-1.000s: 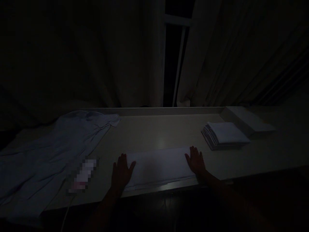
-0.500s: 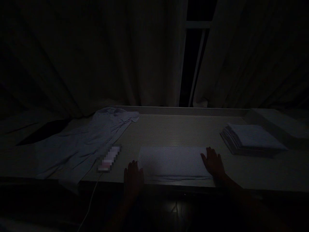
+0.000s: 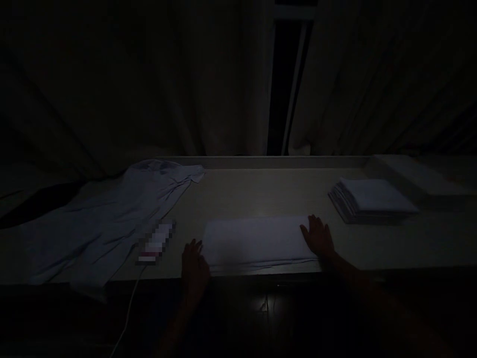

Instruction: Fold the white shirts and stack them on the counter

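A long pale table point(image 3: 261, 191) runs along the curtains. At its near edge, six o'clock, lies a folded white cloth point(image 3: 257, 242). A stack of folded cloths point(image 3: 368, 200) sits at three o'clock. A crumpled shirt point(image 3: 112, 219) sprawls at nine o'clock, a corded device point(image 3: 154, 242) just beside it.

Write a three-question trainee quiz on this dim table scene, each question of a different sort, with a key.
1. True or false: the right hand rests flat on the right end of the long white folded cloth.
2. Multiple choice: what lies at the right of the pale wooden table? A) a stack of folded white cloths B) a red bucket C) a glass bottle
3. Fill in: the left hand is at the cloth's ____ end, near the crumpled light blue shirt.

Key: 1 true; 2 A; 3 left.
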Demonstrator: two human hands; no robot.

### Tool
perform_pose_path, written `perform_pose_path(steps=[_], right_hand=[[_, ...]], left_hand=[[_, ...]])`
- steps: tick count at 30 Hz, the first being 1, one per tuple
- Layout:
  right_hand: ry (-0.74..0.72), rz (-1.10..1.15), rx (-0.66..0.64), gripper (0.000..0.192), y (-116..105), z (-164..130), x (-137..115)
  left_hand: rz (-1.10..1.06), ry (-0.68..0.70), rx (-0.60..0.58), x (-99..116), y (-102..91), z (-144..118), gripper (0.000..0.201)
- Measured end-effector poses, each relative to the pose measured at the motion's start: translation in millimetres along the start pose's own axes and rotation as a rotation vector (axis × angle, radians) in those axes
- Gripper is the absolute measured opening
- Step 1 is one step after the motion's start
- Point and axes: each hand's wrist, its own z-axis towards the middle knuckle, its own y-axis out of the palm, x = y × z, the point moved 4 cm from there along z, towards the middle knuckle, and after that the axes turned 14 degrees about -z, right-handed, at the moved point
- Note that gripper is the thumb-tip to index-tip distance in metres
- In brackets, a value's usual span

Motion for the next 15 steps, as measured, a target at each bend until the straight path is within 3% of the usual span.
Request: perform_pose_path(steps=[4,7,10,13,15], right_hand=[[0.031,0.088,-0.057,0.069,-13,7,4],[0.148,0.187,-0.065,0.073,-29,15,22],[0.329,0.342,-0.222,0.074,-37,18,45],[0.402,0.488,-0.417,0.063,-39,12,60],[0.387,0.567,-0.459,0.05,-43,9,63]], left_hand=[[0.026,0.363,-0.238,91,46.8,14,0.041],[0.108,0.473,-0.365,141,87.7,25,0.048],[0.189,0.472,-0.429,152,121.1,26,0.057],[0.235,0.441,-0.451,138,140.8,17,0.06],[0.241,0.445,-0.45,129,146.4,12,0.061]])
